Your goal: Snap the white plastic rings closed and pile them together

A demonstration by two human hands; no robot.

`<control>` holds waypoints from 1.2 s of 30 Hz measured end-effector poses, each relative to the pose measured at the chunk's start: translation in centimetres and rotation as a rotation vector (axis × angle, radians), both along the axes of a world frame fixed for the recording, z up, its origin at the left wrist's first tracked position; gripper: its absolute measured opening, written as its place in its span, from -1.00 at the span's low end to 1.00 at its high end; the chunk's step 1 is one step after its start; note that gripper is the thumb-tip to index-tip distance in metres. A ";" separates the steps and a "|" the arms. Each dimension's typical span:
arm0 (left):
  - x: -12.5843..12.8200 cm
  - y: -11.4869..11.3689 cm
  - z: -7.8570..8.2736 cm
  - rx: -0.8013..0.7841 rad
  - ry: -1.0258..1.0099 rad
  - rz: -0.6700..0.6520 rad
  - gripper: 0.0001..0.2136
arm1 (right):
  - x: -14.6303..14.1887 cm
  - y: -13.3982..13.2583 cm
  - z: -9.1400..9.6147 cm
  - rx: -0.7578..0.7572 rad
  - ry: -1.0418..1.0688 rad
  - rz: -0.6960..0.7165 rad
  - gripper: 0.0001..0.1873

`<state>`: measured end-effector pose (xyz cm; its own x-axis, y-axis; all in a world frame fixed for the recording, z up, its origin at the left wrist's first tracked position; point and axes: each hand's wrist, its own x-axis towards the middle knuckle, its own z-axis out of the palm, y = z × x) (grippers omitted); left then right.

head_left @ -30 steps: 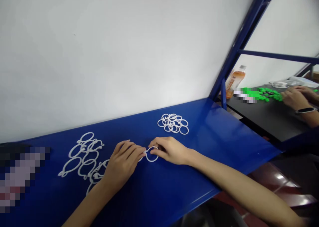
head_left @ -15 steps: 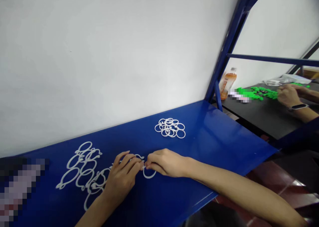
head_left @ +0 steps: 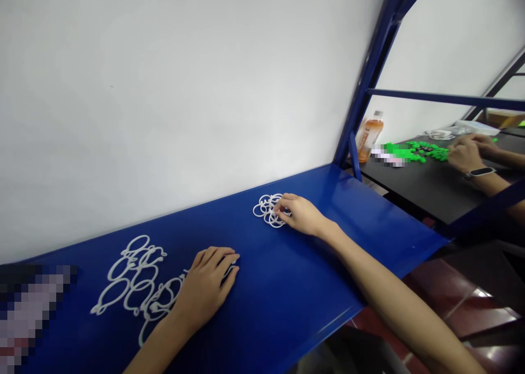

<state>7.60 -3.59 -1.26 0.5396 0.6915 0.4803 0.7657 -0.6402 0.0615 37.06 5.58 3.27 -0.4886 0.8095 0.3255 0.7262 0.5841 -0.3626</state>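
Observation:
My right hand is over the small pile of thin white plastic rings near the wall. Its thumb and forefinger close on a white ring there, and the hand hides the pile's right side. My left hand lies palm down on the blue table, its thumb apart from the fingers. Part of a white ring shows between them, mostly covered. Left of this hand spreads a tangle of white rings with small end loops, some partly hidden by the wrist.
The blue metal table meets a white wall. A blue frame post rises at its right end. Beyond are a dark table, an orange drink bottle, green pieces and another person's hands.
My right hand has moved from beside my left hand, up and right to the ring pile. The ring between the hands is gone from that spot. My left hand's thumb has spread away.

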 end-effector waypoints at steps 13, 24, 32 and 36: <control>-0.3 -0.3 0.6 -0.014 -0.208 0.005 -0.85 | 1.2 1.0 -0.4 -0.077 -0.050 0.027 -0.89; -0.3 -0.2 2.4 0.002 -0.376 0.008 -0.89 | -1.2 -1.4 0.2 0.071 0.045 0.073 -0.85; -0.1 -0.5 2.2 -0.086 -0.425 0.046 -0.84 | -6.0 -5.5 -0.8 -0.047 0.151 0.431 -0.29; -0.1 -0.4 2.2 -0.107 -0.433 0.033 -0.86 | -6.5 -5.7 -1.2 -0.046 0.123 0.440 -0.27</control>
